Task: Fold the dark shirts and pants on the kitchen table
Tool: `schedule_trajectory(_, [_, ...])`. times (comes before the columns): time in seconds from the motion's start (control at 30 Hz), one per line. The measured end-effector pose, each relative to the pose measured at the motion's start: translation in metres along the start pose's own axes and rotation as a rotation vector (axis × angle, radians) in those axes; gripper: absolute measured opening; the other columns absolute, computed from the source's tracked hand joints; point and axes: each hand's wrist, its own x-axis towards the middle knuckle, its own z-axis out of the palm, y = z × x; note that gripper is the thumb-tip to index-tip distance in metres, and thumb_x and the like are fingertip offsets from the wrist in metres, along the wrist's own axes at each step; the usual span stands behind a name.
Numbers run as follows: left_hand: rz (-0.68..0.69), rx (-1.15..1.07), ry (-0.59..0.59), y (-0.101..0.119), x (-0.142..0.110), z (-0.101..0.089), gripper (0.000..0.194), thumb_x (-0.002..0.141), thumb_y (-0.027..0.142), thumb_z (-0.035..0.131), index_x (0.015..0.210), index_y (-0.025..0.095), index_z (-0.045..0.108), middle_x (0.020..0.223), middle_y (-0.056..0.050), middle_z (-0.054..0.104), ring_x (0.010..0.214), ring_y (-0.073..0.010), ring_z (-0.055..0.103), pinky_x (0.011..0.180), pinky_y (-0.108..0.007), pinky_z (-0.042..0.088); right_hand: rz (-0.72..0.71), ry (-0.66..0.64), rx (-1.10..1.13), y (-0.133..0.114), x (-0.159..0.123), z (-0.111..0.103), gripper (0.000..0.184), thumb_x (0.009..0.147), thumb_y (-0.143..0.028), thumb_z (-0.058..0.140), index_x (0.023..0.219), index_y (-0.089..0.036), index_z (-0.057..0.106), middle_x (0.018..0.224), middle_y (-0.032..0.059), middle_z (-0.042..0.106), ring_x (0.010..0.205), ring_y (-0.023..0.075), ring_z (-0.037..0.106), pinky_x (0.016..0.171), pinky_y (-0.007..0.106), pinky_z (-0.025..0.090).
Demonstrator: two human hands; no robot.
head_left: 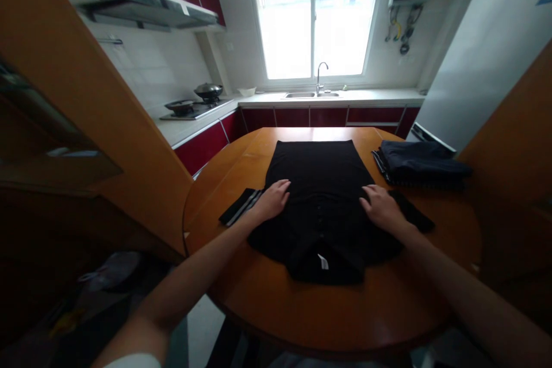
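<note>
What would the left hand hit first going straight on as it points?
The left hand would likely meet the black shirt; its fingers overlap it in view, but contact is unclear.

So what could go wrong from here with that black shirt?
The right hand is close to the folded clothes, so a wide sweep might topple them. The shirt could wrinkle if the left hand and the right pull unevenly. Its hem reaches toward the far edge of the table, so a push might send it over.
</note>
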Motion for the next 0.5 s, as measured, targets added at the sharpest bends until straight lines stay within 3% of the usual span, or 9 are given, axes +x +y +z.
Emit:
schedule_trajectory(0.07, [-0.030,-0.028,-0.133,0.015,0.028,0.024,0.056,0.100,0.036,0.035,0.149,0.010,0.041,0.159,-0.016,0.036,0.149,-0.0252,0.031,0.120,-0.040,0.026,-0.133,-0.095,0.098,-0.044,0.016,0.018,0.053,0.099,-0.034,0.042,0.143,-0.007,0.051,0.150,0.0199,0.048,0.140,0.0275,0.043,0.115,0.039,0.035])
schedule_trajectory(0.13, [-0.150,0.003,-0.234,0.012,0.046,0.039,0.065,0.101,0.047,0.033,0.154,0.010,0.032,0.164,-0.017,0.023,0.153,-0.0306,0.017,0.121,-0.049,0.020,-0.192,-0.190,0.124,-0.066,0.032,0.036,0.058,0.101,-0.037,0.037,0.151,-0.008,0.040,0.160,0.0163,0.034,0.149,0.0272,0.028,0.120,0.044,0.027])
schedule_trajectory(0.2, [-0.273,0.060,-0.250,-0.008,0.051,0.042,0.074,0.100,0.056,0.028,0.157,0.009,0.026,0.165,-0.019,0.015,0.153,-0.0336,0.009,0.121,-0.053,0.015,-0.171,-0.260,0.101,-0.063,0.048,0.048,0.062,0.102,-0.043,0.032,0.156,-0.010,0.032,0.164,0.0142,0.024,0.152,0.0272,0.018,0.121,0.049,0.019])
schedule_trajectory(0.3, [-0.385,0.139,-0.223,-0.048,0.045,0.033,0.081,0.100,0.059,0.022,0.156,0.001,0.022,0.164,-0.023,0.012,0.154,-0.0330,0.008,0.122,-0.047,0.013,-0.012,-0.285,0.022,-0.024,0.067,0.055,0.066,0.103,-0.046,0.028,0.157,-0.007,0.027,0.165,0.0161,0.019,0.153,0.0272,0.014,0.122,0.049,0.014])
schedule_trajectory(0.37, [-0.422,0.176,-0.218,-0.062,0.044,0.029,0.083,0.100,0.059,0.022,0.155,-0.003,0.021,0.163,-0.026,0.012,0.153,-0.0340,0.009,0.122,-0.045,0.014,0.117,-0.262,-0.023,-0.001,0.079,0.055,0.068,0.103,-0.044,0.026,0.156,-0.001,0.026,0.164,0.0203,0.019,0.153,0.0297,0.014,0.122,0.049,0.014])
schedule_trajectory(0.43, [-0.383,0.197,-0.205,-0.056,0.054,0.033,0.080,0.101,0.056,0.025,0.155,-0.003,0.023,0.163,-0.027,0.012,0.153,-0.0355,0.009,0.122,-0.048,0.015,0.178,-0.237,-0.031,0.001,0.093,0.055,0.069,0.102,-0.042,0.025,0.154,0.004,0.027,0.163,0.0243,0.021,0.152,0.0328,0.016,0.121,0.050,0.017])
schedule_trajectory(0.5, [-0.255,0.180,-0.188,-0.033,0.076,0.045,0.074,0.101,0.050,0.026,0.154,-0.002,0.025,0.163,-0.026,0.014,0.153,-0.0351,0.010,0.121,-0.050,0.016,0.123,-0.230,0.001,-0.022,0.111,0.059,0.067,0.102,-0.040,0.025,0.154,0.002,0.028,0.163,0.0240,0.021,0.152,0.0336,0.016,0.120,0.052,0.018])
